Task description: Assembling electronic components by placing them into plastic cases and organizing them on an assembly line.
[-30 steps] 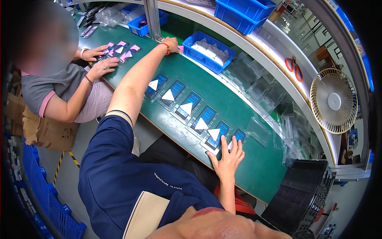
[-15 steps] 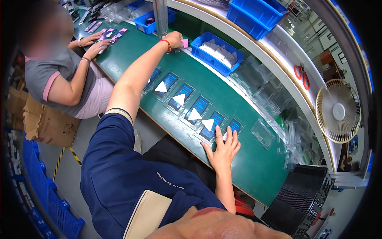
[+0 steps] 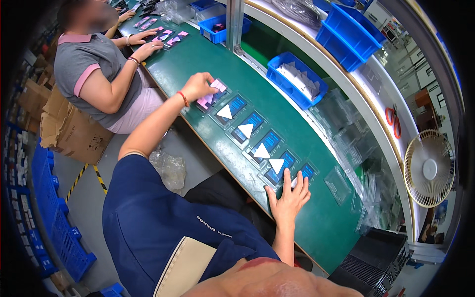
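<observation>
A slanting row of clear plastic trays runs along the green table, each holding a dark, phone-like flat device (image 3: 239, 103) with a lit-looking blue face. White triangular pieces (image 3: 245, 130) lie on several of them. At the row's far left end my left hand (image 3: 197, 87) pinches a pink slip (image 3: 217, 85) over a tray, where more pink (image 3: 204, 102) shows beneath the fingers. My right hand (image 3: 289, 199) is spread at the near right end, its fingertips on the last device (image 3: 307, 171) and on the edge of the one beside it. Part of a white piece shows under those fingers.
A blue bin (image 3: 297, 80) of white pieces stands behind the row. Empty clear trays (image 3: 338, 185) lie to the right, near a black ribbed stack (image 3: 368, 260). A shelf carries red-handled scissors (image 3: 394, 122) and a fan (image 3: 429, 168). A co-worker (image 3: 101, 69) sits at the left.
My left hand has come from the table's back edge near the metal post down to the leftmost tray, bringing the pink slip. My right hand stays on the same devices. The view has shifted.
</observation>
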Demonstrator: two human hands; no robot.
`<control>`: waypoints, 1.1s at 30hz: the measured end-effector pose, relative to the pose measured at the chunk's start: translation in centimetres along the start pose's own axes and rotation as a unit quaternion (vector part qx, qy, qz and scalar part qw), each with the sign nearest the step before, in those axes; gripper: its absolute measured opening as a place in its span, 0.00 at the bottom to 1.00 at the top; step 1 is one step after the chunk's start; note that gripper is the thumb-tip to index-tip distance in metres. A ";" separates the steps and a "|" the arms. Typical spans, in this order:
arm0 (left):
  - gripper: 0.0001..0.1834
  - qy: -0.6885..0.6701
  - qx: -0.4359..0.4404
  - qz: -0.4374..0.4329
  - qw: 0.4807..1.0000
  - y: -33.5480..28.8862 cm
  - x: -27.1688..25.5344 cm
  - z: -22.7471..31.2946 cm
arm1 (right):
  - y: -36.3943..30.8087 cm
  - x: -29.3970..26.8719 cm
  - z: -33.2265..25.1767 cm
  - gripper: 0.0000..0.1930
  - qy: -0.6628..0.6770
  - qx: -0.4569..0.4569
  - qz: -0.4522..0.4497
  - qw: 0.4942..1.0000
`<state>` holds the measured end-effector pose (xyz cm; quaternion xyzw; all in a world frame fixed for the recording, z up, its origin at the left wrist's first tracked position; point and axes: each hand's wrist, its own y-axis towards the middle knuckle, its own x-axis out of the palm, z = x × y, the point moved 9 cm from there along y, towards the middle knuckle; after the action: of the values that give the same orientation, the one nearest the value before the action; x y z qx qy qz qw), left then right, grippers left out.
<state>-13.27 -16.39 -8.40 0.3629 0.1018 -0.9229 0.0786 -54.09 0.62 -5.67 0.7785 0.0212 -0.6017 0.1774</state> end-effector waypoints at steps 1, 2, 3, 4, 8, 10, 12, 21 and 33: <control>0.24 0.080 0.005 0.042 0.996 -1.3 -0.7 1.2 | 0.0 0.1 0.1 0.38 -0.002 0.003 -0.002 1.000; 0.24 0.078 0.006 0.049 0.996 -2.3 -0.7 1.2 | 0.0 0.1 -0.1 0.39 -0.004 0.002 -0.007 1.000; 0.28 0.142 0.044 0.130 0.980 -3.2 -1.8 2.1 | -0.1 0.2 -0.1 0.39 -0.006 -0.002 -0.003 1.000; 0.31 0.203 0.083 0.210 0.953 -3.8 -2.9 3.2 | -0.2 0.6 0.0 0.39 -0.004 -0.003 -0.007 1.000; 0.31 0.149 0.094 0.236 0.956 1.6 -7.4 2.9 | -0.4 0.5 -0.2 0.40 -0.007 -0.002 -0.012 1.000; 0.23 0.129 0.132 0.270 0.945 5.9 -9.8 3.6 | -0.4 0.6 -0.1 0.40 -0.007 -0.002 -0.019 1.000; 0.19 0.124 0.146 0.289 0.938 10.3 -11.3 5.0 | -0.5 0.5 -0.1 0.40 -0.012 0.002 -0.019 1.000; 0.13 0.303 0.084 0.139 0.939 32.9 -7.2 3.0 | -0.4 0.8 0.8 0.39 -0.033 0.047 -0.035 0.998; 0.21 0.297 -0.018 0.171 0.939 36.0 -10.5 -2.7 | 0.1 1.1 0.8 0.37 -0.015 0.039 -0.061 0.997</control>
<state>4.03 -49.73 -7.84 0.6311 0.0733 -0.7437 0.2080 -54.45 0.11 -6.90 0.7729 0.0430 -0.6234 0.1101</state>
